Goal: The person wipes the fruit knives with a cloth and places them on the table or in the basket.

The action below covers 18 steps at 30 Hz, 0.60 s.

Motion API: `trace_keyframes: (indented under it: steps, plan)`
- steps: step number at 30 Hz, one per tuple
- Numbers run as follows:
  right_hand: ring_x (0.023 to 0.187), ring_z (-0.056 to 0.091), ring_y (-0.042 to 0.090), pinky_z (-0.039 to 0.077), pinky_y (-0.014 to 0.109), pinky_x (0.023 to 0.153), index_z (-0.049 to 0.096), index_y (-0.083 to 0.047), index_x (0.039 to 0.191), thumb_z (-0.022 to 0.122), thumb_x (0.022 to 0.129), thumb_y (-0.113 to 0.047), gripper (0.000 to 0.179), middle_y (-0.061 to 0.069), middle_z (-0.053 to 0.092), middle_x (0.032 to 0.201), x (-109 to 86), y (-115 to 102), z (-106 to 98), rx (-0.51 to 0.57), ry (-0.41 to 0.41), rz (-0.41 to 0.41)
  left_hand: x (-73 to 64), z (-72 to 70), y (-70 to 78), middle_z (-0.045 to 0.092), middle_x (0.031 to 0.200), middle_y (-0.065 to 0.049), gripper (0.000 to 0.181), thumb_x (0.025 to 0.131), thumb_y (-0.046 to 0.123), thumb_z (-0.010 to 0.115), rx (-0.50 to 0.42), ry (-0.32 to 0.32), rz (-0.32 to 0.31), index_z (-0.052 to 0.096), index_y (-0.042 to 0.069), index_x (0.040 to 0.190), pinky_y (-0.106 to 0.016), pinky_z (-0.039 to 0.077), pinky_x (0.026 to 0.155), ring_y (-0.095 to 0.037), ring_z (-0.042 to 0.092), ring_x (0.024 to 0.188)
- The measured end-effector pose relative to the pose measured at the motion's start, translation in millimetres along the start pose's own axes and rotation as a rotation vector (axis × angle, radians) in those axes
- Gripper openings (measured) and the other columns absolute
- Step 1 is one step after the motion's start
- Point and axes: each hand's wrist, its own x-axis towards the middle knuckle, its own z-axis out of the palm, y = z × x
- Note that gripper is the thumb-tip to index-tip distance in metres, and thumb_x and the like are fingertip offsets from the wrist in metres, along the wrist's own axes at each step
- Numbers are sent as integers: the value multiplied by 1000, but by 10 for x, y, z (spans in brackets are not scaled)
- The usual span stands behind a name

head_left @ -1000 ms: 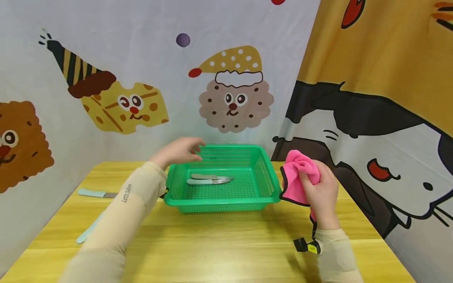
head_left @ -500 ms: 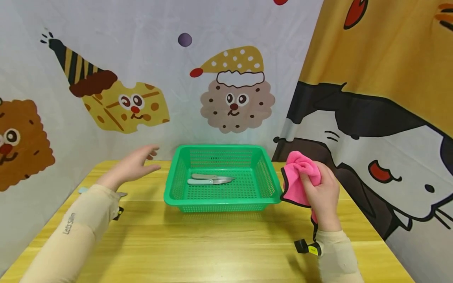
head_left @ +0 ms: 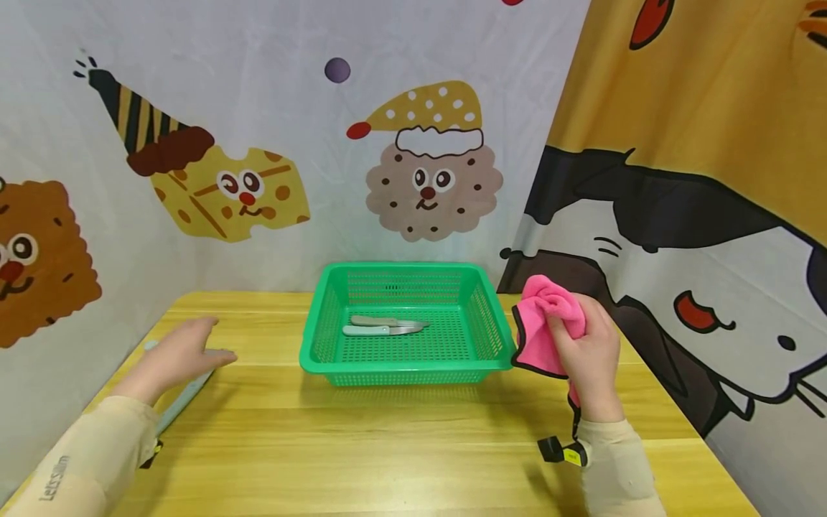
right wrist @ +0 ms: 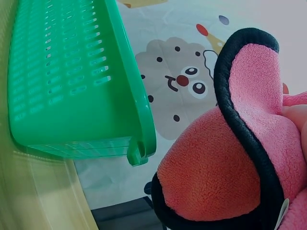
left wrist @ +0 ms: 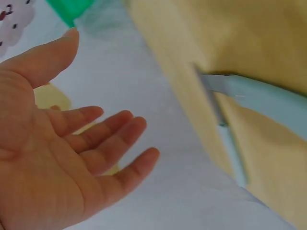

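Note:
My left hand (head_left: 177, 355) hovers over the table's left side, fingers spread and holding nothing. Just below it lies a knife with a pale blue handle (head_left: 184, 402); a second knife is mostly covered by the hand. In the left wrist view both show, a near knife handle (left wrist: 271, 103) and a farther handle (left wrist: 233, 155), apart from the fingers (left wrist: 129, 175). My right hand (head_left: 593, 359) grips a bunched pink cloth (head_left: 538, 345) with black edging, beside the green basket (head_left: 400, 368). Inside the basket lie a blue-handled knife (head_left: 367, 331) and a grey-handled knife (head_left: 373, 321).
The wooden table (head_left: 388, 445) meets a cartoon-printed curtain (head_left: 258, 93) at the back. The basket's right wall (right wrist: 91, 112) stands close to the cloth in the right wrist view. A small black strap with a yellow tag (head_left: 571, 454) hangs at the right wrist.
My left hand has moved from above the basket's left rim, leftward and down, to over the knives on the table. The right hand keeps holding the cloth in the same place.

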Motion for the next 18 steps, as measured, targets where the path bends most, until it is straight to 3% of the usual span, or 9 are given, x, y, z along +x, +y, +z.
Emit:
trace_keyframes:
  steps: [7,12,15,18]
  plan:
    - [91,57,26,37,18,77,69,-3,108,79,83,-14,28,15,67,106,-10,1,0,0,0,11,-229,160,-317,42,123,-50,93,86,43,76,24,-79,-102,34,-28,129,-65,46,82,-63,46,110]
    - [91,57,26,37,18,76,69,-3,108,78,84,-14,28,14,67,106,-14,4,0,-7,13,12,-330,280,-437,42,122,-52,101,83,49,77,20,-129,-116,33,-31,128,-65,45,85,-64,46,109]
    - [91,56,24,37,18,77,69,-3,108,79,84,-14,28,14,67,106,-14,-1,-4,-2,1,17,-349,348,-494,57,99,-36,85,82,46,79,14,-131,-111,45,-25,115,-53,49,73,-48,57,87]
    - [91,56,25,37,18,76,69,-3,106,79,83,-14,27,15,67,105,-20,4,-1,3,-6,2,-359,385,-529,51,77,-13,59,81,40,81,4,-130,-120,51,-10,92,-39,41,60,-26,48,68]
